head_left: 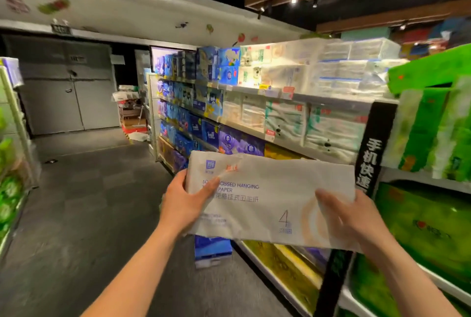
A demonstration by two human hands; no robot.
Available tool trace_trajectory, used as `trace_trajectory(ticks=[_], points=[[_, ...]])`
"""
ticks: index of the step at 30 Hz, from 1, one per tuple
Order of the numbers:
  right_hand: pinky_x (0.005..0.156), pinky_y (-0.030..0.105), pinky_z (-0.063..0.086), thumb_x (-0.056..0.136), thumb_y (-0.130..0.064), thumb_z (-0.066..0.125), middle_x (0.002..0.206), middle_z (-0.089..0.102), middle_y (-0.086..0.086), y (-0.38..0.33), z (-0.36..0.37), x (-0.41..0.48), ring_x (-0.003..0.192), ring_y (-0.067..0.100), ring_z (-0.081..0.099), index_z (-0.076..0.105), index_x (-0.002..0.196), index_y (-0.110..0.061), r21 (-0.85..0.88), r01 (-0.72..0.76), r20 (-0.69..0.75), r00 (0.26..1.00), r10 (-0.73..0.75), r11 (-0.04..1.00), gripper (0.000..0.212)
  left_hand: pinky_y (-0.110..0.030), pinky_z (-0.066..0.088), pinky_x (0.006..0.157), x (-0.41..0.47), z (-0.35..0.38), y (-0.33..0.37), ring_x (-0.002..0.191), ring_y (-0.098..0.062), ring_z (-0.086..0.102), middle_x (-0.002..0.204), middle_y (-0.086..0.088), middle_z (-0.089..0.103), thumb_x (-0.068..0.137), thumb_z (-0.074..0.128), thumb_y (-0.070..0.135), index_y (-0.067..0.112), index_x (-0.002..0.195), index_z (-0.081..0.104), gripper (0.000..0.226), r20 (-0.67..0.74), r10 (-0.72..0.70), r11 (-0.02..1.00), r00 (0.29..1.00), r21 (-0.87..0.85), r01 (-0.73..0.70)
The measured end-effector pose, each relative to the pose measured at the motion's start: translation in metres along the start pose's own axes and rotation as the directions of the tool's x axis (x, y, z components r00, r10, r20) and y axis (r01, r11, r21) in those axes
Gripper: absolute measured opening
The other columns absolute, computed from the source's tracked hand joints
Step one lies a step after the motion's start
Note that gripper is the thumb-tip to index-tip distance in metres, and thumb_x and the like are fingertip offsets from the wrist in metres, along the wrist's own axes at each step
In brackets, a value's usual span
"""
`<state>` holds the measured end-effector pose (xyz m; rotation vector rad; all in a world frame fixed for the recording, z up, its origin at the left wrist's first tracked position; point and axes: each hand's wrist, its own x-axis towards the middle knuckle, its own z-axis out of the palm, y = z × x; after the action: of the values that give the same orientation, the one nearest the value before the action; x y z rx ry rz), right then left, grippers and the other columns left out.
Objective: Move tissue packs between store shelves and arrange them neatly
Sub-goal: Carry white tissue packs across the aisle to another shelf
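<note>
A wide white tissue pack (270, 189), printed "hanging paper" and a large 4, is held level in front of me over the aisle. My left hand (183, 202) grips its left end with the thumb across the front face. At the right end, my right hand (356, 217) grips it, thumb on the front and fingers hidden behind. Beyond the pack runs a long shelf unit (257, 131) stocked with blue, purple and white tissue packs.
Green tissue packs (430, 125) fill the shelf end close on my right, beside a black upright post (369, 163). A blue pack (212, 253) stands on the floor under the held pack. Grey doors (68, 87) and boxes close the aisle's far end. More green goods sit at the left.
</note>
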<state>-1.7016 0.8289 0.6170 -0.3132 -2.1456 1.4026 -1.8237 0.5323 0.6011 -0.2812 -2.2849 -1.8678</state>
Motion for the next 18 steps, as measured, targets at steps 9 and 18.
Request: trace_trajectory(ticks=[9, 18], points=[[0.053, 0.026, 0.051, 0.085, -0.03, 0.079, 0.065, 0.074, -0.003, -0.005, 0.119, 0.228, 0.054, 0.012, 0.065, 0.075, 0.083, -0.011, 0.034, 0.031, -0.094, 0.995, -0.028, 0.999, 0.019, -0.046, 0.062, 0.079, 0.259, -0.001, -0.036, 0.088, -0.012, 0.075, 0.101, 0.008, 0.077, 0.065, 0.079, 0.067, 0.034, 0.114, 0.064, 0.061, 0.029, 0.128, 0.988, 0.991, -0.094, -0.125], [0.043, 0.021, 0.044, 0.083, -0.025, 0.08, 0.062, 0.07, 0.0, -0.014, 0.225, 0.401, 0.048, 0.01, 0.058, 0.073, 0.079, -0.01, 0.097, 0.084, -0.278, 0.959, -0.054, 0.992, 0.017, -0.031, 0.06, 0.064, 0.517, 0.011, -0.044, 0.077, -0.006, 0.074, 0.095, 0.009, 0.076, 0.071, 0.078, 0.055, 0.038, 0.106, 0.062, 0.042, 0.166, 0.285, 0.955, 0.944, -0.138, -0.264]])
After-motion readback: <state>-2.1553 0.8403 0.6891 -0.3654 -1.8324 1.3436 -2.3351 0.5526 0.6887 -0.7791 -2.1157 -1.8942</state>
